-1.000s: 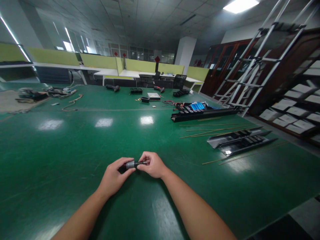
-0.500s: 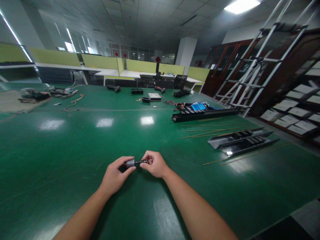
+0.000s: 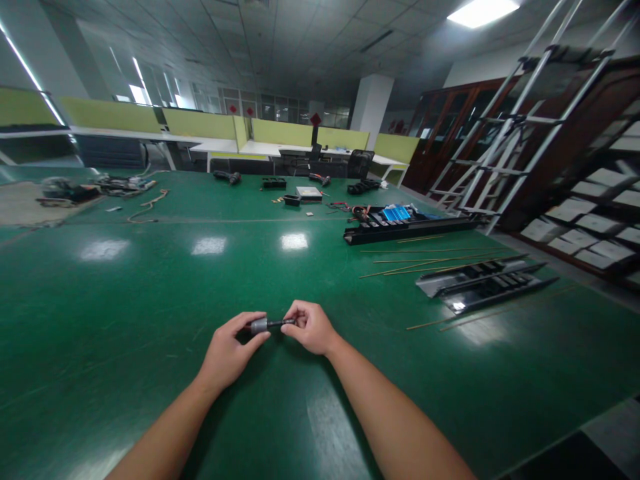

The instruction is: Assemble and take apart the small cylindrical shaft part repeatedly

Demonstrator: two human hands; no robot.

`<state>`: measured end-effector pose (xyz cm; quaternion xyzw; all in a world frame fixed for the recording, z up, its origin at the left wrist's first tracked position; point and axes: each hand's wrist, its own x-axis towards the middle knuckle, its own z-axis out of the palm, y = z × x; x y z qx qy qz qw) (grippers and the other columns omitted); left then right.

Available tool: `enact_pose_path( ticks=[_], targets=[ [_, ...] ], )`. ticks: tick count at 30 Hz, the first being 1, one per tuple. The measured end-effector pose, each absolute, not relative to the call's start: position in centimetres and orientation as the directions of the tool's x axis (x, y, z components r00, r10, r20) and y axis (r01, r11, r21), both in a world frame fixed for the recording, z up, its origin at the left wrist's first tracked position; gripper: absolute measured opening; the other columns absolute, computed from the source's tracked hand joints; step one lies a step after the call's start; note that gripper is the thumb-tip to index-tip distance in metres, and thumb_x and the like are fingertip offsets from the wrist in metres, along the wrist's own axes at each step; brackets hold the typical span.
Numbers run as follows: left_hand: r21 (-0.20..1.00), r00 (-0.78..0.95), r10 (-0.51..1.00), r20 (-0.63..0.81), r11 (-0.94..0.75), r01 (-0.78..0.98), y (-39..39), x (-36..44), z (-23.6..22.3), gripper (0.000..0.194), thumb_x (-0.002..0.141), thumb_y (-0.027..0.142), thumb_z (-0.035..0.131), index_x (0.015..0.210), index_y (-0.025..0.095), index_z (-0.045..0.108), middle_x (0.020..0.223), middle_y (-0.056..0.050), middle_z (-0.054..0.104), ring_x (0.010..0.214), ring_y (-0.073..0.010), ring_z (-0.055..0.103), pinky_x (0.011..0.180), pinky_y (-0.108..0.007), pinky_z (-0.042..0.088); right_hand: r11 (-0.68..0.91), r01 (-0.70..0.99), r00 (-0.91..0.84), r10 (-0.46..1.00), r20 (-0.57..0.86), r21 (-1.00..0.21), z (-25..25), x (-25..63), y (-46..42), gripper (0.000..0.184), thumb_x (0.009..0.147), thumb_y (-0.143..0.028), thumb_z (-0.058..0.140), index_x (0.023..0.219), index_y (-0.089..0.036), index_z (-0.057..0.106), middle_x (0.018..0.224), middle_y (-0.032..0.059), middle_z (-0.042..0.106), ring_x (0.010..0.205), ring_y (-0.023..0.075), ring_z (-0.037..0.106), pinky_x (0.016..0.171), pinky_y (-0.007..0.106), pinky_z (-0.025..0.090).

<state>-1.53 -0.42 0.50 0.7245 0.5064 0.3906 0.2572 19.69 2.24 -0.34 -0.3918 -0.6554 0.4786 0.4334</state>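
Close over the green tabletop (image 3: 150,387), my left hand (image 3: 226,350) grips a small silver cylinder (image 3: 259,326) between thumb and fingers. A thin dark rod (image 3: 275,324) sticks out of the cylinder's right end. My right hand (image 3: 311,328) pinches the rod's far end between thumb and forefinger, its other fingers curled in. Cylinder and rod lie in one nearly level line between my hands. The cylinder's left end is mostly hidden in my left palm, where something dark reddish shows. What exactly this part is, I cannot make out.
To the right lie black metal channels (image 3: 493,285), thin brass-coloured rods (image 3: 420,261) and a long black channel (image 3: 410,230) bearing a blue pack (image 3: 396,213). Farther back are a white box (image 3: 309,193), power tools (image 3: 228,177) and a cord (image 3: 147,207). A metal ladder (image 3: 505,133) stands beyond the table.
My right hand has shifted slightly right along the rod, so more of the rod shows between my hands. My left hand has kept its grip on the silver cylinder.
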Motion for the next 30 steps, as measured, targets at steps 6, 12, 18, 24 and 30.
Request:
enact_pose_path(
  ticks=[6, 12, 18, 24, 30],
  targets=[
    [0.774, 0.171, 0.937, 0.304, -0.347, 0.529, -0.4, -1.7, 0.5, 0.036, 0.081, 0.044, 0.068, 0.111, 0.025, 0.067, 0.112, -0.005, 0.067, 0.101, -0.0228, 0.063, 0.090, -0.036, 0.051, 0.228, 0.113, -0.303, 0.935, 0.184, -0.967, -0.5, 19.8, 2.4, 0.018, 0.069, -0.026, 0.070, 0.077, -0.015, 0.058, 0.061, -0.0045, 0.050, 0.046, 0.0054, 0.032, 0.043, 0.020, 0.024],
    [0.781, 0.157, 0.943, 0.294, -0.331, 0.529, -0.4, -1.6, 0.6, 0.036, 0.081, 0.045, 0.068, 0.111, 0.025, 0.066, 0.111, -0.005, 0.067, 0.099, -0.0227, 0.064, 0.090, -0.037, 0.051, 0.240, 0.118, -0.279, 0.939, 0.200, -0.964, -0.7, 20.1, 2.5, 0.017, 0.070, -0.025, 0.069, 0.077, -0.015, 0.057, 0.062, -0.0035, 0.051, 0.046, 0.0058, 0.035, 0.044, 0.019, 0.025],
    [0.774, 0.144, 0.941, 0.305, -0.334, 0.538, -0.3, -1.6, 0.6, 0.038, 0.081, 0.046, 0.067, 0.112, 0.023, 0.066, 0.111, -0.007, 0.067, 0.099, -0.0235, 0.064, 0.089, -0.037, 0.052, 0.225, 0.119, -0.260, 0.947, 0.188, -0.967, -0.4, 20.2, 2.5, 0.018, 0.069, -0.026, 0.070, 0.076, -0.016, 0.056, 0.062, -0.0032, 0.052, 0.046, 0.0061, 0.036, 0.044, 0.019, 0.026],
    [0.754, 0.061, 0.938, 0.340, -0.311, 0.579, -0.3, -1.9, 0.8, 0.036, 0.079, 0.046, 0.070, 0.108, 0.026, 0.068, 0.110, -0.004, 0.068, 0.102, -0.0242, 0.062, 0.096, -0.040, 0.048, 0.226, 0.122, -0.233, 0.953, 0.194, -0.966, -0.6, 20.3, 2.7, 0.018, 0.068, -0.024, 0.070, 0.074, -0.016, 0.056, 0.058, -0.0046, 0.049, 0.046, 0.0066, 0.037, 0.045, 0.020, 0.027],
    [0.978, -0.232, 0.967, 0.108, -0.062, 0.197, 0.8, -2.4, 0.4, 0.050, 0.074, 0.046, 0.075, 0.114, 0.018, 0.063, 0.103, -0.008, 0.069, 0.094, -0.0210, 0.065, 0.092, -0.035, 0.051, 0.219, 0.111, -0.252, 0.950, 0.186, -0.969, -0.8, 20.3, 2.8, 0.018, 0.067, -0.024, 0.071, 0.075, -0.015, 0.056, 0.058, -0.0044, 0.050, 0.046, 0.0065, 0.037, 0.045, 0.020, 0.027]
  ],
)
